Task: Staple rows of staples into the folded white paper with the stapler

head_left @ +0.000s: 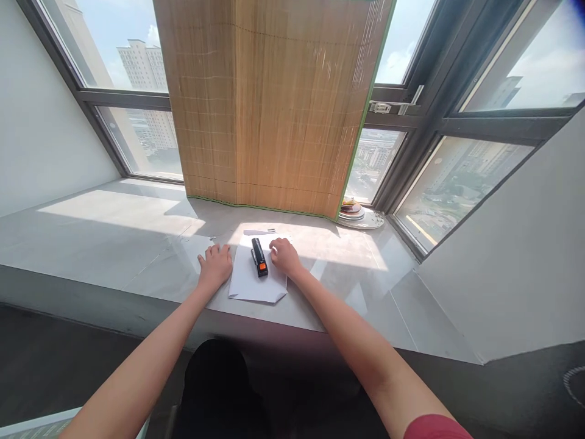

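Note:
A black stapler (258, 256) with an orange patch at its near end lies on a stack of white paper (247, 286) on the sill. My left hand (216, 264) rests palm down just left of the paper, fingers spread, holding nothing. On the other side, my right hand (284, 255) is at the paper's right edge, close to the stapler but apart from it. Its fingers are curled in, and what they hold, if anything, is hidden. Small dark bits, perhaps staples (272, 230), lie just past the paper's far edge.
A pale tiled window sill (150, 244) runs across the view. Behind the paper hangs a bamboo blind (274, 122) with green edging. Stacked plates (354, 213) stand in the right window corner. Another small dark bit (212, 238) lies beyond my left hand.

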Motion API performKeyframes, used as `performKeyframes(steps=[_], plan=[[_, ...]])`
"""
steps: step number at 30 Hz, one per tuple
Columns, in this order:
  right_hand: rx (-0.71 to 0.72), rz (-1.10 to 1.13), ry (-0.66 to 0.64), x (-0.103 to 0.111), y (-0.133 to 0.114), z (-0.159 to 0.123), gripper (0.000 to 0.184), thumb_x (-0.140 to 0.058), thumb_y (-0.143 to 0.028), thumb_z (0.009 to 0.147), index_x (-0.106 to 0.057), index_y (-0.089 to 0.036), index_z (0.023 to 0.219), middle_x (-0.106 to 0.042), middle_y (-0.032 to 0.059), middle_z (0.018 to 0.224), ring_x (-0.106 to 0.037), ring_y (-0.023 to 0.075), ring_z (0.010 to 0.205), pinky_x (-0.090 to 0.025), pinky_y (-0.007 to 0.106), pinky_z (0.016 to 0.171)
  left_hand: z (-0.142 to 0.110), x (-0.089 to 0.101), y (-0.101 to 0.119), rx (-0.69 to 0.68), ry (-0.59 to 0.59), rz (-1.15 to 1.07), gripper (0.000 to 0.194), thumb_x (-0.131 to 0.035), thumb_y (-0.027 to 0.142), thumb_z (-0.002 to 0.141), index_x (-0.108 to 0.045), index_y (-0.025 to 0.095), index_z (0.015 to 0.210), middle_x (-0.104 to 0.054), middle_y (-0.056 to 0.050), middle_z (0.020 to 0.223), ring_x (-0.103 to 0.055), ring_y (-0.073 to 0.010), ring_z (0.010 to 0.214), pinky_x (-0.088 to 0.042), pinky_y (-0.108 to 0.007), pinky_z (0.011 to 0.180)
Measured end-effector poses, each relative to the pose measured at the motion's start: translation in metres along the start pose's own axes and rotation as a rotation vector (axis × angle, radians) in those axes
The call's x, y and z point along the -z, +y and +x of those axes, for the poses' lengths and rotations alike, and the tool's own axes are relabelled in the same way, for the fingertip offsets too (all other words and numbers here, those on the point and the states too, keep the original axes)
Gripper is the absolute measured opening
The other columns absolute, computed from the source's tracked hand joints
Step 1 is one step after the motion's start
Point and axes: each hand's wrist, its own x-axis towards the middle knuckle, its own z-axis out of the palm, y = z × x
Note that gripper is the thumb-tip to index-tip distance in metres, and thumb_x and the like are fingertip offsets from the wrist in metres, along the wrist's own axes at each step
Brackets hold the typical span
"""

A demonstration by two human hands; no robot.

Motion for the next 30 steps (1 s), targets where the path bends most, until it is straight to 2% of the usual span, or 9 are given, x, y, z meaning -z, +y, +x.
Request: performKeyframes(steps=[4,8,11,14,16,18,20,25,30], plan=[[0.134,0.032,-0.070,0.008,0.020,-0.031,0.024,-0.053,-0.015,0.102,-0.071,-0.021,0.117,-0.070,0.0074,0.129,-0.058,0.0235,0.115,-0.048,0.037,0.102,0.001,-0.001,-0.001,-0.004,0.012,0.011,0.051,-0.030,0.030,0.107,-0.059,0.018,0.148,-0.049,-0.024,0.158,-0.040,-0.0408,0.148,-0.031,-0.071,0.117],[0.096,0.076,-0.016,0.017,0.037,-0.044,0.034,-0.056,-0.023,0.104,-0.065,-0.024,0.136,-0.063,0.0079,0.147,-0.053,0.0243,0.134,-0.043,0.040,0.114,0.001,-0.001,-0.001,-0.009,0.020,0.024,0.051,-0.031,0.029,0.107,-0.059,0.018,0.148,-0.050,-0.023,0.157,-0.041,-0.0405,0.146,-0.033,-0.070,0.116],[-0.035,0.013,0.030,0.038,0.064,-0.054,0.033,-0.057,-0.024,0.102,-0.066,-0.023,0.134,-0.065,0.0095,0.142,-0.055,0.0254,0.133,-0.045,0.038,0.110,0.000,0.001,0.000,-0.007,0.019,0.029,0.050,-0.032,0.030,0.107,-0.060,0.018,0.147,-0.051,-0.024,0.156,-0.042,-0.0416,0.145,-0.033,-0.071,0.115],[-0.292,-0.211,0.027,0.069,0.105,-0.080,0.022,-0.050,-0.023,0.103,-0.071,-0.018,0.111,-0.070,0.0129,0.118,-0.061,0.0261,0.114,-0.047,0.034,0.096,0.001,0.002,0.000,-0.036,0.013,-0.027,0.052,-0.028,0.030,0.108,-0.058,0.020,0.149,-0.051,-0.021,0.157,-0.043,-0.0391,0.147,-0.033,-0.069,0.117],[-0.448,-0.331,0.005,0.089,0.132,-0.105,0.025,-0.047,-0.028,0.105,-0.069,-0.017,0.105,-0.068,0.0131,0.108,-0.063,0.0254,0.105,-0.046,0.033,0.089,0.002,0.003,-0.001,-0.145,-0.005,-0.092,0.053,-0.026,0.028,0.108,-0.056,0.022,0.151,-0.051,-0.016,0.160,-0.044,-0.0318,0.148,-0.035,-0.058,0.122],[-0.508,-0.409,-0.017,0.107,0.155,-0.132,0.030,-0.045,-0.035,0.107,-0.069,-0.018,0.103,-0.066,0.0125,0.107,-0.063,0.0259,0.104,-0.045,0.033,0.086,0.003,0.003,-0.004,-0.288,-0.045,-0.135,0.053,-0.027,0.029,0.108,-0.056,0.025,0.152,-0.050,-0.010,0.163,-0.045,-0.0253,0.149,-0.035,-0.046,0.124],[-0.568,-0.453,-0.011,0.121,0.173,-0.158,0.033,-0.043,-0.040,0.108,-0.069,-0.019,0.103,-0.065,0.0123,0.108,-0.063,0.0268,0.105,-0.045,0.034,0.085,0.003,0.004,-0.007,-0.383,-0.096,-0.138,0.053,-0.028,0.035,0.108,-0.056,0.029,0.153,-0.047,-0.005,0.167,-0.043,-0.0242,0.151,-0.032,-0.044,0.127],[-0.756,-0.526,0.056,0.136,0.190,-0.197,0.036,-0.040,-0.035,0.107,-0.070,-0.015,0.109,-0.065,0.0169,0.110,-0.063,0.0317,0.110,-0.047,0.039,0.089,0.000,0.006,-0.010,-0.494,-0.203,-0.085,0.055,-0.035,0.050,0.107,-0.054,0.037,0.156,-0.041,-0.002,0.171,-0.036,-0.0283,0.158,-0.019,-0.058,0.130],[-0.756,-0.514,0.060,0.137,0.184,-0.201,0.038,-0.037,-0.028,0.107,-0.071,-0.013,0.114,-0.065,0.0185,0.113,-0.062,0.0315,0.111,-0.047,0.040,0.091,-0.004,0.009,-0.008,-0.489,-0.242,-0.060,0.057,-0.037,0.053,0.105,-0.054,0.037,0.157,-0.041,-0.003,0.171,-0.031,-0.0305,0.160,-0.017,-0.063,0.130]])
